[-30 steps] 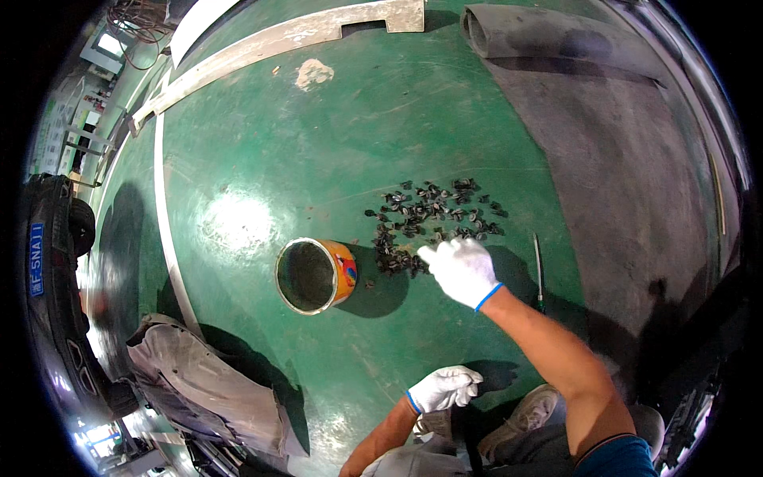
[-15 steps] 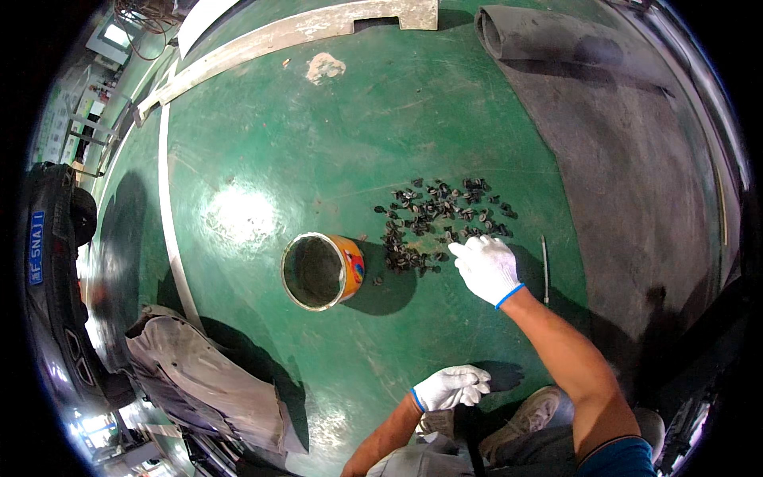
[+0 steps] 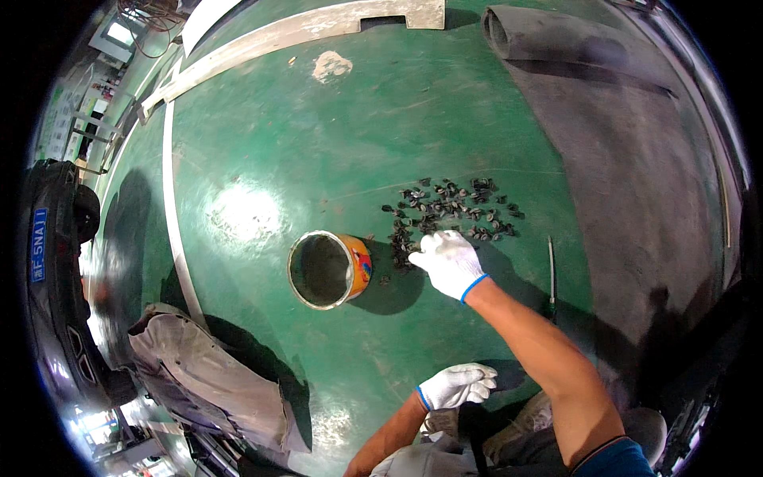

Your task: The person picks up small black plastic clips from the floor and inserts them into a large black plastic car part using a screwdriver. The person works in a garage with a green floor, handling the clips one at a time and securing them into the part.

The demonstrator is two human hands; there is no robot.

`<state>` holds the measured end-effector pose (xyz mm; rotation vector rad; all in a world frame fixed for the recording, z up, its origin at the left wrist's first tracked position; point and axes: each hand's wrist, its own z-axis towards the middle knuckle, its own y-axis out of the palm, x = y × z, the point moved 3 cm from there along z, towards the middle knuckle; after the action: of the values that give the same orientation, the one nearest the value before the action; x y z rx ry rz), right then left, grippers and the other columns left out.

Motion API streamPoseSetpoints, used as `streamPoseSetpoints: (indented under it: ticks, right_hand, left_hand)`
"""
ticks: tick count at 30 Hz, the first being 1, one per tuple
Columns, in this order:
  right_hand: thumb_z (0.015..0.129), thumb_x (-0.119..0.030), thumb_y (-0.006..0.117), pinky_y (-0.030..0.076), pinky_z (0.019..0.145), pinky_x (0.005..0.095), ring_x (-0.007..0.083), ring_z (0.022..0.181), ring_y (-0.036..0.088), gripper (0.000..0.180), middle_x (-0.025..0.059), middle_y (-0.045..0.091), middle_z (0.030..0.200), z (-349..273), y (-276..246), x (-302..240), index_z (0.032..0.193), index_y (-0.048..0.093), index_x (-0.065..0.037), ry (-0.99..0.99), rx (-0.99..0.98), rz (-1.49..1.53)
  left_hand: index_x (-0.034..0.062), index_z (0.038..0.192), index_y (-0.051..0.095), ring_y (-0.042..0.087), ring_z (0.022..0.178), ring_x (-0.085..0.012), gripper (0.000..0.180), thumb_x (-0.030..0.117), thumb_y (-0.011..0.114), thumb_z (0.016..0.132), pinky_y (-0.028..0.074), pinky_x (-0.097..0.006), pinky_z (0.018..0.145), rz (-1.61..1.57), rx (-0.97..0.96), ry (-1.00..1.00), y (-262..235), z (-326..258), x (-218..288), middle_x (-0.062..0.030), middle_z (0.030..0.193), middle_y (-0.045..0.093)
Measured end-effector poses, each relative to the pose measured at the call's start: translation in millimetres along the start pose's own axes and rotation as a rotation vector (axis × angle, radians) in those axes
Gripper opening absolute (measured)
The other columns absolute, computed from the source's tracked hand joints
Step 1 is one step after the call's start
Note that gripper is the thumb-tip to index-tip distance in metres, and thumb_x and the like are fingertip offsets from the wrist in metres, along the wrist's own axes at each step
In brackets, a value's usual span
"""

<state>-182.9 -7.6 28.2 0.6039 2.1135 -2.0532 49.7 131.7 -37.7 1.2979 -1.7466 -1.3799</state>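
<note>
Right hand (image 3: 449, 264) hides some black pieces (image 3: 482, 184); left forearm (image 3: 389, 440) cropped.

We see a car workshop: around the orange bucket (image 3: 360, 269) spreads a green floor (image 3: 381, 135), with a white line (image 3: 168, 159) to the bucket's left; farther left stands a dark car (image 3: 60, 262), and right of the bucket lie small black parts (image 3: 451, 207) and a slim tool (image 3: 551, 270).

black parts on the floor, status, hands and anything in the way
Right hand at near side of scattered black parts, grip unclear. Left hand loosely curled, away. Orange bucket left of parts, thin rod right, neither between hand and parts.
</note>
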Motion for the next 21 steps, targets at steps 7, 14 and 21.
streamPoseSetpoints:
  ticks: [7,14,21]
  right_hand:
    - [0.094,-0.019,0.059,0.052,0.089,0.0483,0.0343,0.102,0.065,0.022,0.0132,0.065,0.1,-3,-3,34,0.11,0.075,-0.018,0.198,0.094,0.039]
    - [0.091,-0.028,0.066,0.052,0.089,0.0495,0.0333,0.101,0.065,0.022,0.0126,0.067,0.098,1,-3,36,0.107,0.075,-0.016,0.206,0.137,0.08]
    - [0.089,-0.029,0.067,0.052,0.092,0.0495,0.0335,0.106,0.066,0.019,0.0138,0.069,0.103,25,7,8,0.097,0.076,-0.013,0.206,-0.051,0.055]
  left_hand:
    - [-0.006,0.137,0.055,0.073,0.101,-0.0215,0.041,0.023,0.058,0.107,0.061,-0.034,0.088,-0.033,-0.041,-0.006,-3,0,0,-0.0167,0.122,0.07]
    - [-0.0053,0.136,0.055,0.074,0.1,-0.0216,0.042,0.025,0.058,0.107,0.063,-0.034,0.086,-0.016,-0.036,-0.019,-5,0,-1,-0.0161,0.122,0.071]
    - [-0.0056,0.134,0.056,0.074,0.099,-0.0209,0.041,0.025,0.059,0.107,0.063,-0.034,0.086,-0.026,-0.032,-0.019,-1,1,0,-0.0156,0.12,0.071]
